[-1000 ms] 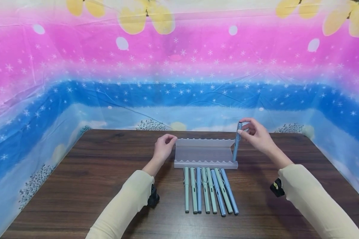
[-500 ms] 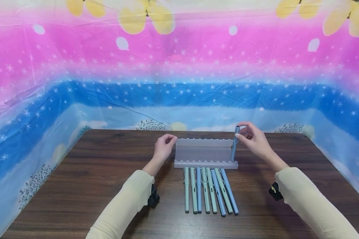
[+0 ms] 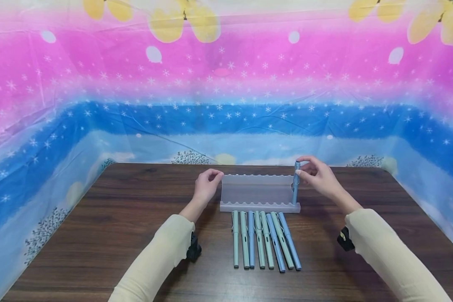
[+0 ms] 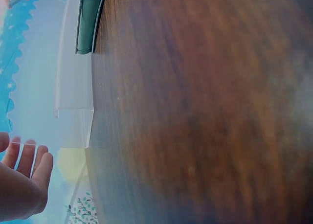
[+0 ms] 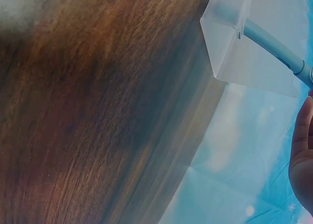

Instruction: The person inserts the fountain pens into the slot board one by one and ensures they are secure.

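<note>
A translucent pen stand [image 3: 256, 191] with scalloped front and back edges rests on the table. My left hand [image 3: 206, 184] pinches its upper left corner; in the left wrist view the fingers [image 4: 41, 168] lie behind the clear sheet. At the opposite end, my right hand [image 3: 318, 176] holds a blue pen [image 3: 295, 188] near its top between thumb and fingers. That pen stands nearly upright, its lower end inside the stand's front ledge, as the right wrist view also shows through the clear plastic [image 5: 220, 48]. Only part of the right hand shows there.
In front of the stand lies a row of several capped pens [image 3: 262, 241], green and blue, side by side with clips toward the stand. The wooden table [image 3: 136, 235] ends at a patterned cloth backdrop [image 3: 226, 117] on the far side.
My right hand has moved left and slightly down with the blue pen, which has lowered into the stand's right end and become more upright. The left hand stays at its corner.
</note>
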Tool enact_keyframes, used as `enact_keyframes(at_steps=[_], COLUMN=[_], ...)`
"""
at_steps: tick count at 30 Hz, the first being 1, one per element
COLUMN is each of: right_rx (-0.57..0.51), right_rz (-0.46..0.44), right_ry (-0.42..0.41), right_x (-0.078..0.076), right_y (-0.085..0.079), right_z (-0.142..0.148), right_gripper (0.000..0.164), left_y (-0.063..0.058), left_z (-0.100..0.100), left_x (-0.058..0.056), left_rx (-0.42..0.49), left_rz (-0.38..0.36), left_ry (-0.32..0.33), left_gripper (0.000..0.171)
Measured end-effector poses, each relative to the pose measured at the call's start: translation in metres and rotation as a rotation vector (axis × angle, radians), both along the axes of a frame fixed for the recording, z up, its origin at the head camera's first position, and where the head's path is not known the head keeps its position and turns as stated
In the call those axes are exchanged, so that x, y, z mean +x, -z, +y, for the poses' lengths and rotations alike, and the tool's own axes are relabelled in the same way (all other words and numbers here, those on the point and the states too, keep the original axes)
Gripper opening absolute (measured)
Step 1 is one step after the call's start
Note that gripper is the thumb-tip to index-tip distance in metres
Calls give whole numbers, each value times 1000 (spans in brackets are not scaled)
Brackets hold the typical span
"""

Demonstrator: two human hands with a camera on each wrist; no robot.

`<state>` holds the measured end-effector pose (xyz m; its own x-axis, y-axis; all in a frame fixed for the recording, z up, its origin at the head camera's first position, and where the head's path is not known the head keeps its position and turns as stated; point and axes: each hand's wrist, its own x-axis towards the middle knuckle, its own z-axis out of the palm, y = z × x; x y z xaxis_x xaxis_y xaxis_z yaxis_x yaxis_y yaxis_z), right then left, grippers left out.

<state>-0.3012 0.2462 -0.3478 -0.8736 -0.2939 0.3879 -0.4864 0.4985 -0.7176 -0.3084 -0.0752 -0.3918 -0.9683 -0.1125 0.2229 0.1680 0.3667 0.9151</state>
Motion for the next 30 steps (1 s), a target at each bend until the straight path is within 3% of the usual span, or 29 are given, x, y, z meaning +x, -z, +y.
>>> enact_keyframes(at_steps=[6, 12, 18, 30], right_rx=[-1, 8, 31, 27], right_rz=[-45, -59, -82, -97], right_ry=[5, 8, 29, 33], right_x=[-16, -10, -21, -23], right_y=[11, 2, 12, 12], right_z=[9, 3, 6, 3], right_gripper=[36, 35, 38, 40], left_y=[1, 1, 2, 2], left_z=[0, 0, 0, 0], left_x=[-1, -2, -1, -1], left_rx=[4, -3, 0, 3], left_rz=[3, 0, 7, 5], left_ry=[-4, -7, -4, -9], left_gripper=[18, 18, 18, 18])
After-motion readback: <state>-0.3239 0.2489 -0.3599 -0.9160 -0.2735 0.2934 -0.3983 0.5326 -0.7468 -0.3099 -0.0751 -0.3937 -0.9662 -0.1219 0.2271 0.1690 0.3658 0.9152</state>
